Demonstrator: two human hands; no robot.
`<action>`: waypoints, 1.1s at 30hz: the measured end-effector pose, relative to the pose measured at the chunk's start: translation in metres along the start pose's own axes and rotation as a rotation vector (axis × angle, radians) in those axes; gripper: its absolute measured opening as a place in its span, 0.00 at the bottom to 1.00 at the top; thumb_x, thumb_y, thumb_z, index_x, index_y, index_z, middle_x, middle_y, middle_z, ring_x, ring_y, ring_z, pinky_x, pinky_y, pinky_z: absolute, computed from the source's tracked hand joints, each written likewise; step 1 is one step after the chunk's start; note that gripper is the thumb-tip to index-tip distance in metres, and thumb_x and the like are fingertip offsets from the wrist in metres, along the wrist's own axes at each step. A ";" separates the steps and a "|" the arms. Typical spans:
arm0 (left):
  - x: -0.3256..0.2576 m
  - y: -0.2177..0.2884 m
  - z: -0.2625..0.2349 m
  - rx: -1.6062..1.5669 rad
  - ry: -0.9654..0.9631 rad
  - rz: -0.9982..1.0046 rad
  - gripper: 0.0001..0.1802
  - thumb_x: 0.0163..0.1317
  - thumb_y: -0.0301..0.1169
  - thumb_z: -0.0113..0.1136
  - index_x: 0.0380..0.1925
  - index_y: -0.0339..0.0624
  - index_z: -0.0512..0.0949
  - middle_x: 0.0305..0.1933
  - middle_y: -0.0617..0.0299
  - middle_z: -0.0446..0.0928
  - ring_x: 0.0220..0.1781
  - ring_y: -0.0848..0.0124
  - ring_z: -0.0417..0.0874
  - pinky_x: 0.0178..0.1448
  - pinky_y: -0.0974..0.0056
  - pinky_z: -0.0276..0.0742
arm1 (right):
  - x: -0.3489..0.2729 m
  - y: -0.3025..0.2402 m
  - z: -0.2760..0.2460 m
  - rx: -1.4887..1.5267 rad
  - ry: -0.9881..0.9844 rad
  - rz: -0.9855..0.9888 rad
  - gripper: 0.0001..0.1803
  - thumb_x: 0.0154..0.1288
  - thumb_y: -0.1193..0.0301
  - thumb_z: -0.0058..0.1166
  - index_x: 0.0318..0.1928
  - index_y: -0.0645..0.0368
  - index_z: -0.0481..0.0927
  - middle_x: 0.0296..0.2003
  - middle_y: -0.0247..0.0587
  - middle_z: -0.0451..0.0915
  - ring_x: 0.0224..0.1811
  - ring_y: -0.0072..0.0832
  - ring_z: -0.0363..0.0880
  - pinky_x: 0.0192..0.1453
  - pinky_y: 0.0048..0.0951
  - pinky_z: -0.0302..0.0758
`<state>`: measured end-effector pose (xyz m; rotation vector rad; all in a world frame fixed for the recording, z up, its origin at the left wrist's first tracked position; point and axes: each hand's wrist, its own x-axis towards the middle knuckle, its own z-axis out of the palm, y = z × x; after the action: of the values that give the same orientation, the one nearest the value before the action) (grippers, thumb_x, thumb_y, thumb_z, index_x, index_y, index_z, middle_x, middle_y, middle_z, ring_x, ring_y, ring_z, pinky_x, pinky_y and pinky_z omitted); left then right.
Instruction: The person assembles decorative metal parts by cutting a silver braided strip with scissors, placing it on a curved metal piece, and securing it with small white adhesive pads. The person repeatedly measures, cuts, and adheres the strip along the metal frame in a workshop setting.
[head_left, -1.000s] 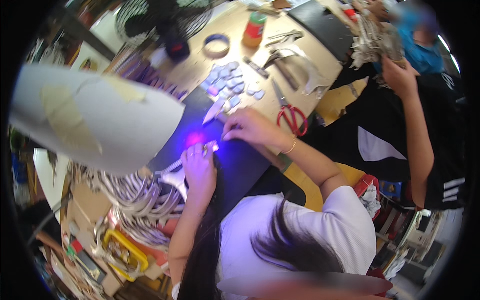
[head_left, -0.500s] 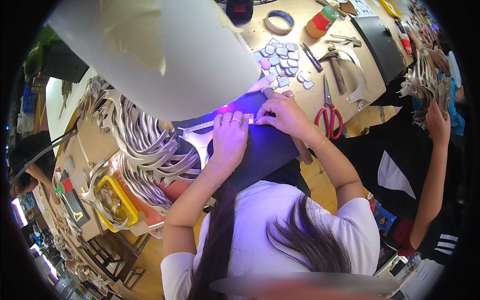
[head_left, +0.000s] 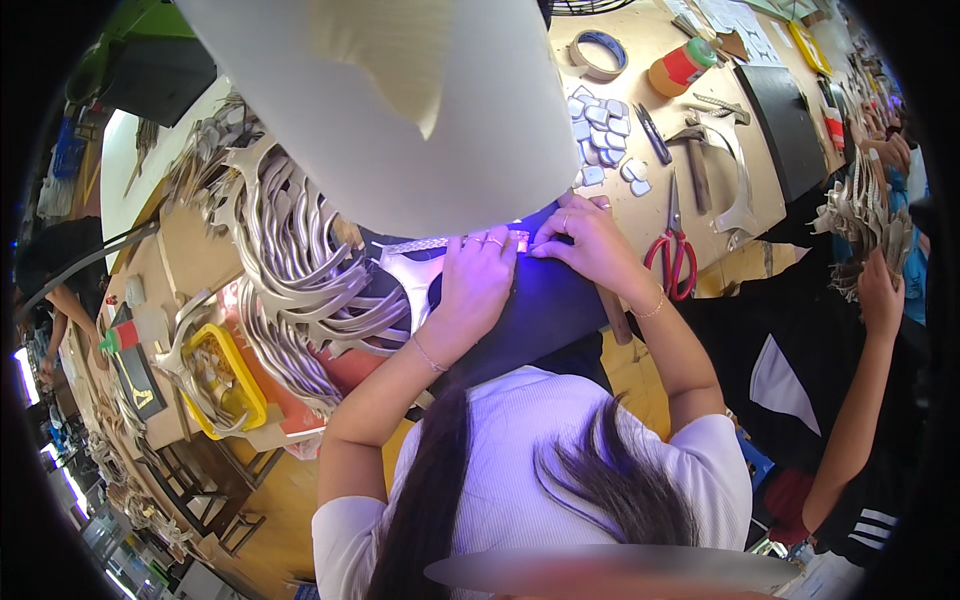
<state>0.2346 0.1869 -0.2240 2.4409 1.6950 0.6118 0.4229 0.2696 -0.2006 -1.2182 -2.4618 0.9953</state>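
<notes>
Lamp shade: one large white shade (head_left: 400,100) hangs over the top of the view and hides part of the bench.
Workbench: one wooden bench (head_left: 640,215), cluttered from end to end.
Dark mat: one dark sheet (head_left: 545,300) under both hands, lit violet near the fingers.
Silver cut-outs: one big heap of curved, antler-like pieces (head_left: 300,280) to the left; too many to count.
Yellow tray: one (head_left: 235,375), at the lower left of the heap.
Scissors: one red-handled pair (head_left: 675,255), just right of the right hand.
Tape roll: one ring (head_left: 598,52) at the far edge.
Small grey pads: about a dozen (head_left: 600,135) in a loose cluster, beyond the right hand.
Strip: one thin silvery strip (head_left: 440,243) lying across the mat, its right end glowing violet.
Left hand: one (head_left: 475,285), fingers curled down flat, pressing on the strip; no clear grip around it.
Right hand: one (head_left: 590,240), fingertips pinched together at the glowing end of the strip, touching the left hand's fingertips.
Other person: one, at the right edge, a raised hand (head_left: 880,290) holding a bundle of silver pieces.
</notes>
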 end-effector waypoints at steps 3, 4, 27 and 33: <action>-0.001 0.000 0.002 -0.001 0.005 -0.002 0.18 0.51 0.23 0.58 0.45 0.36 0.82 0.42 0.54 0.75 0.47 0.59 0.75 0.57 0.53 0.69 | 0.003 0.000 -0.002 0.037 0.121 -0.068 0.08 0.53 0.68 0.70 0.33 0.56 0.87 0.32 0.36 0.82 0.41 0.33 0.77 0.52 0.35 0.70; -0.001 0.000 0.002 -0.004 0.002 -0.002 0.18 0.52 0.23 0.58 0.45 0.36 0.82 0.43 0.54 0.75 0.47 0.59 0.75 0.56 0.53 0.69 | 0.005 0.000 -0.003 0.052 0.174 -0.077 0.07 0.53 0.69 0.69 0.32 0.55 0.86 0.32 0.34 0.83 0.42 0.34 0.78 0.50 0.33 0.69; -0.002 0.000 0.004 0.009 0.005 0.015 0.20 0.47 0.24 0.61 0.45 0.34 0.82 0.45 0.54 0.74 0.50 0.58 0.74 0.57 0.54 0.69 | -0.003 -0.011 -0.004 -0.080 0.016 -0.067 0.05 0.57 0.65 0.67 0.32 0.50 0.86 0.29 0.31 0.84 0.42 0.29 0.77 0.51 0.39 0.58; -0.001 -0.001 0.002 0.018 0.018 0.024 0.21 0.47 0.24 0.62 0.46 0.34 0.81 0.45 0.54 0.74 0.50 0.58 0.74 0.56 0.54 0.69 | -0.005 -0.003 0.009 -0.100 0.121 -0.105 0.06 0.56 0.64 0.68 0.32 0.49 0.86 0.31 0.28 0.84 0.42 0.28 0.77 0.51 0.38 0.57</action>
<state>0.2343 0.1863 -0.2262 2.4795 1.6872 0.6254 0.4201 0.2604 -0.2047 -1.1288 -2.4780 0.7574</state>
